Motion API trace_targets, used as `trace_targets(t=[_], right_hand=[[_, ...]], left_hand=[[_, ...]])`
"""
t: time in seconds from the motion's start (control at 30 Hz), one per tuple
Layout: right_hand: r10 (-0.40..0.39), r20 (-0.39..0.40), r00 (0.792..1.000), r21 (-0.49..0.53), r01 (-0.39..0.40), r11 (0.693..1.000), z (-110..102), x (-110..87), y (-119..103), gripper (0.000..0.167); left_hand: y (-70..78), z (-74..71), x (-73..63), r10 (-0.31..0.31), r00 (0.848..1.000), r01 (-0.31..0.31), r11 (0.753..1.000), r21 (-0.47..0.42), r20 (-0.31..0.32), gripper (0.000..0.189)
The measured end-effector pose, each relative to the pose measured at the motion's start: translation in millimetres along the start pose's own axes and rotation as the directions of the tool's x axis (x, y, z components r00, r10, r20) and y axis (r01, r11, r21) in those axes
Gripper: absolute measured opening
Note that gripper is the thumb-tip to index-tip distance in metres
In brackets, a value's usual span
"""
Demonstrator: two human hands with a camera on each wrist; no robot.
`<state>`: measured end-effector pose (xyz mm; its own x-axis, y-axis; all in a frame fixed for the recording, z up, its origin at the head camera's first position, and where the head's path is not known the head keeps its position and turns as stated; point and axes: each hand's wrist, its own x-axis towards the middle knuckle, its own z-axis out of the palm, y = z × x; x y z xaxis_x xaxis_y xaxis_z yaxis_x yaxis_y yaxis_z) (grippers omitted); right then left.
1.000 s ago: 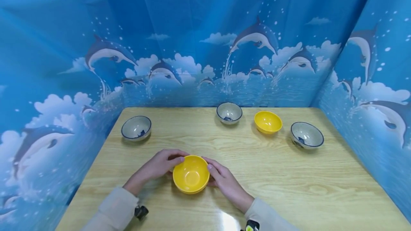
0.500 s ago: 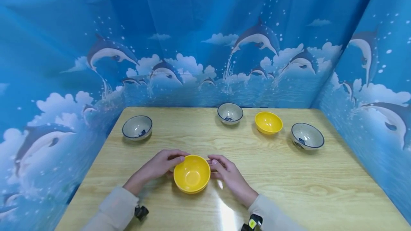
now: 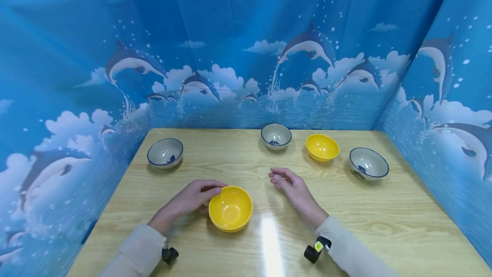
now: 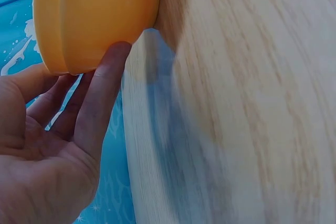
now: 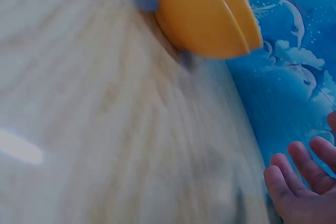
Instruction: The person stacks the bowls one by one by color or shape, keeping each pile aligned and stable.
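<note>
Two nested yellow bowls [image 3: 230, 209], seen as a double rim, stand on the table toward the front. My left hand [image 3: 197, 199] holds them at their left side, thumb on the rim and fingers against the outer wall. The left wrist view shows the yellow wall [image 4: 105, 19] from below, with the fingertips of the left hand [image 4: 63, 124] along it. My right hand [image 3: 294, 189] is in the air to the right of the bowls, fingers relaxed and holding nothing. In the right wrist view the yellow bowls [image 5: 205, 17] are apart from the right hand [image 5: 304, 187].
Another yellow bowl [image 3: 322, 147] stands at the back right, between a grey blue-rimmed bowl [image 3: 276, 136] and a second grey bowl [image 3: 369, 163]. A third grey bowl [image 3: 165, 153] is at the back left. A dolphin-print curtain [image 3: 230, 54] borders the wooden table [image 3: 346, 225].
My right hand has let go of the nested yellow bowls and moved away to the right and toward the back. The left hand keeps its hold, and the bowls stay in place.
</note>
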<state>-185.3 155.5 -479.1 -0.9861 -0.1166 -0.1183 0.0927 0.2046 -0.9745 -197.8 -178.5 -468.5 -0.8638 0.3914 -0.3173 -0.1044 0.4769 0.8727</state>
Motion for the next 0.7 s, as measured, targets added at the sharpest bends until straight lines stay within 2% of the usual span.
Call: trace_targets(t=[0.13, 0.4, 0.7], right_hand=[[-0.033, -0.015, 0.999, -0.025, 0.033, 0.999, -22.0, 7.8, -8.7, 0.049], [-0.048, -0.068, 0.997, -0.081, 0.043, 0.996, -59.2, 21.9, -19.7, 0.055], [-0.056, -0.17, 0.984, -0.167, 0.027, 0.986, -94.3, 35.8, -22.8, 0.061]], left_hand=[[0.3, -0.1, 0.0, -0.007, 1.0, 0.007, 1.0, -0.003, -0.001, 0.04], [-5.7, 0.2, 1.8, -0.034, 0.999, 0.034, 0.999, 0.003, -0.014, 0.039], [-3.6, -0.5, 2.7, -0.012, 1.0, 0.012, 1.0, -0.011, 0.002, 0.04]])
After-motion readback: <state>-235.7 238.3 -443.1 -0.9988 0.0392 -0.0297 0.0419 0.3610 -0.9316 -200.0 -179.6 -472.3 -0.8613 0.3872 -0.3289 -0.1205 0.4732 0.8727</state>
